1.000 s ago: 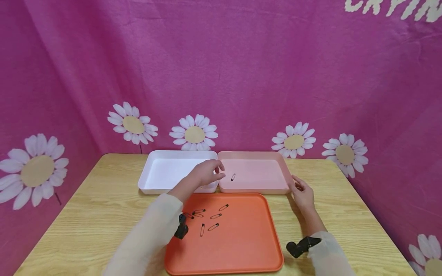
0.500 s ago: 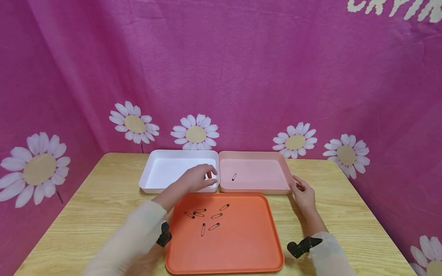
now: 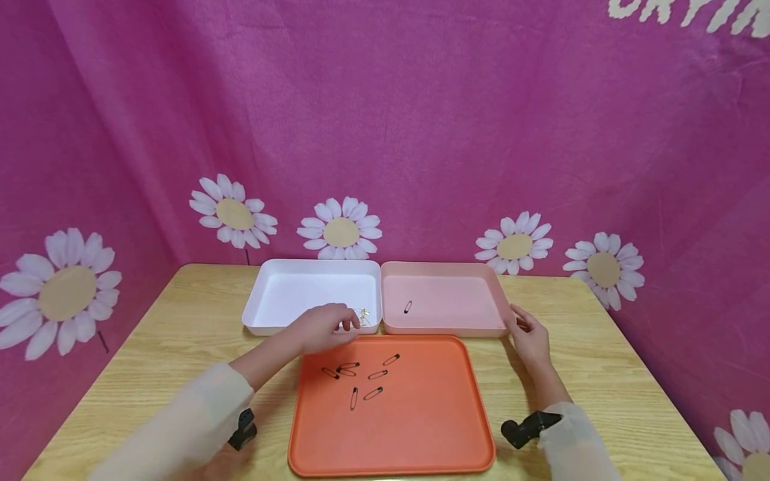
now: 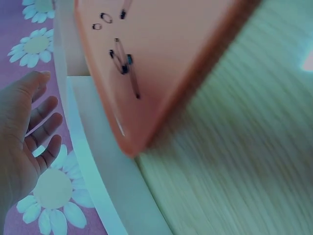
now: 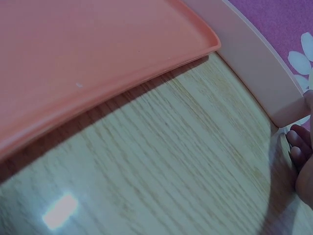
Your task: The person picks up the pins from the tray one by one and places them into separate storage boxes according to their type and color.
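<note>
My left hand, fingers loosely curled and holding nothing, hovers over the near edge of the white tray. In the left wrist view its fingers are spread and bare. Small gold-coloured pieces lie in that tray's near right corner. My right hand rests at the near right corner of the pink tray, thumb against the wall and fingers bent beside it. One black safety pin lies inside the pink tray. Several more black safety pins are scattered on the orange tray.
White and pink trays stand side by side at the back of the wooden table, with the orange tray directly in front. A purple curtain with daisies hangs behind. Black wrist cameras sit on both sleeves.
My left hand has drawn back left and nearer from the seam between the white and pink trays, uncovering the gold-coloured pieces. The right hand stays at the pink tray's corner.
</note>
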Motion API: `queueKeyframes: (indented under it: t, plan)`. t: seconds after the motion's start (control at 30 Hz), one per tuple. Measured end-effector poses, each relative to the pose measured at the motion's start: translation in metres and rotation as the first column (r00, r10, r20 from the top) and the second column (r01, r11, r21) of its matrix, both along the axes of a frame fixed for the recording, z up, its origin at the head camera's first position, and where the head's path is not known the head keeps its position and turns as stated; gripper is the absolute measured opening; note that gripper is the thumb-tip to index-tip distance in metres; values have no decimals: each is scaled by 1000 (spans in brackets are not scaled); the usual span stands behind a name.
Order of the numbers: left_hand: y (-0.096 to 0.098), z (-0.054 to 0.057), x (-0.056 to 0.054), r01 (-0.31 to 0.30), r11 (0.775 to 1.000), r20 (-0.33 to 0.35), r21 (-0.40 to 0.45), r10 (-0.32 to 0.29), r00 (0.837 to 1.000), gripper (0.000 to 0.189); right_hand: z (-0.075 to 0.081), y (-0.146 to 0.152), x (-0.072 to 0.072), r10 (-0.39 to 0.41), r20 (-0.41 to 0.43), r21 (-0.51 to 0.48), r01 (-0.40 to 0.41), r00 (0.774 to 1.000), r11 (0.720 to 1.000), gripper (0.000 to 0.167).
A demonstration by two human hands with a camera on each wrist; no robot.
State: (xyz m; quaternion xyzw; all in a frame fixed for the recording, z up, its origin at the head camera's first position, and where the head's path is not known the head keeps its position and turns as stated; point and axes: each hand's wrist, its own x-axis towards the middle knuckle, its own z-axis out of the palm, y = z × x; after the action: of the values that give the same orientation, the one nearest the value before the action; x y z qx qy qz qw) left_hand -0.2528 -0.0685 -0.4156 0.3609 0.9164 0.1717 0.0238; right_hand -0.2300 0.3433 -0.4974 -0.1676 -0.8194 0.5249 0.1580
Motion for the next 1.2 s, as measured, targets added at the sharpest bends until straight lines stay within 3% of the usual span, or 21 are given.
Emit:
queueKeyframes:
  t: [0.43, 0.67, 0.87, 1.2]
  plan:
    - [-35, -13, 18, 94, 980, -23, -177, -100, 995, 8, 0, 1, -1, -2, -27, 4, 3, 1000, 1000, 43]
    - [-44, -27, 20, 173, 949, -129, -262, -212, 969, 6, 1, 0, 1, -8, -29, 2, 8, 1000, 1000, 42]
    - [-45, -33, 21, 154, 953, -141, -260, -195, 971, 4, 2, -2, 2, -3, -12, -6, 3, 1000, 1000, 43]
    - [-41, -34, 22, 124, 961, -155, -247, -166, 974, 7, 1, -1, 1, 0, -5, -11, 0, 1000, 1000, 44]
